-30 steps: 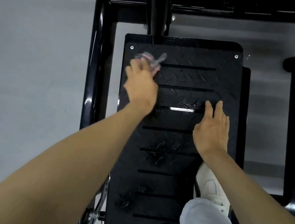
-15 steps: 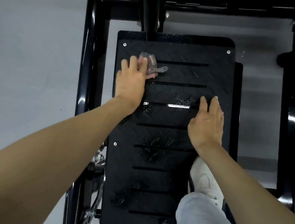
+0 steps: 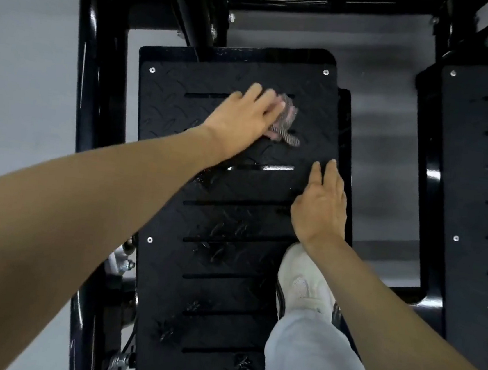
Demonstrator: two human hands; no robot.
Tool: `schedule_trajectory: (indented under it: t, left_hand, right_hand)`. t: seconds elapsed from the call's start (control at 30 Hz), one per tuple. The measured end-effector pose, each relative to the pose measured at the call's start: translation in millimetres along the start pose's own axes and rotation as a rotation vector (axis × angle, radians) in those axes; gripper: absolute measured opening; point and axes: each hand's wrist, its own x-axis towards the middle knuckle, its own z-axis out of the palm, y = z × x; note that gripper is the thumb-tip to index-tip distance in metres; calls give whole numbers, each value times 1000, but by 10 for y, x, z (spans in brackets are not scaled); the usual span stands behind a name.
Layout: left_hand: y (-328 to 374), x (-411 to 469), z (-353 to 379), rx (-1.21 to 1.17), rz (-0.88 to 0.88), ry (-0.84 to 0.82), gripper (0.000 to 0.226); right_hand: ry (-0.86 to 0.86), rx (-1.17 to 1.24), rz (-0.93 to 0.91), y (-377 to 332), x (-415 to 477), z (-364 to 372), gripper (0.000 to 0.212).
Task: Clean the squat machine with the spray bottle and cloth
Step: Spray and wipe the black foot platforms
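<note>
Left hand (image 3: pixel 244 118): grip not closed; fingers stretched out and pressed flat onto the cloth (image 3: pixel 288 120), a pink-and-grey checked wad poking out past the fingertips. Motion blur hides whether the thumb tucks under it. Cloth position: upper middle of the near footplate (image 3: pixel 219 285), over the topmost slots. Change: half a second ago the same wad sat by the plate's upper left corner, so the stroke has run left to right across the top band. Right hand (image 3: pixel 320 211): grip slack, fingers straight, palm flat near the plate's right edge as a brace, in the same place as a second ago. Reading for the task: wiping is under way and only the top band looks covered. Glossy wet spatter lies untouched around the middle and lower slots, probably spray waiting for the cloth. Spray bottle: not in view. Surface: black diamond-tread plate, slotted crosswise, with screws near the corners. On it, lower right: one white shoe (image 3: pixel 301 282) under a light grey trouser leg (image 3: pixel 308 359). Surroundings: black tubular frame (image 3: pixel 94 101) to the left and across the top, a second footplate (image 3: pixel 477 211) to the right, well apart, and pale grey floor (image 3: pixel 23 53) beneath.
</note>
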Motion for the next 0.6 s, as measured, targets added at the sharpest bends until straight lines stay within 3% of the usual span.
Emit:
schedule_trajectory:
  t: [0.07, 0.13, 0.27, 0.33, 0.4, 0.47, 0.53, 0.6]
  left_hand:
    - [170, 109, -127, -240, -309, -75, 55]
    - [489, 132, -211, -415, -349, -138, 62]
    - [955, 31, -241, -345, 84, -72, 70]
    - [858, 103, -265, -268, 295, -61, 64]
    - [646, 273, -289, -129, 390, -50, 59]
    - [449, 470, -315, -85, 231, -78, 56]
    - [397, 565, -324, -204, -97, -139, 57]
    - [505, 534, -363, -332, -283, -174, 62]
  right_hand:
    - [19, -11, -16, 65, -13, -9, 64]
    - [53, -6, -22, 126, -14, -25, 56]
    - [118, 80, 33, 201, 26, -82, 30]
    - [144, 135, 67, 243, 33, -95, 29]
    - [162, 131, 43, 277, 14, -88, 32]
    - [157, 122, 26, 319, 0, -80, 34]
    - [145, 136, 40, 340, -21, -83, 34]
    - [141, 141, 45, 341, -33, -87, 34]
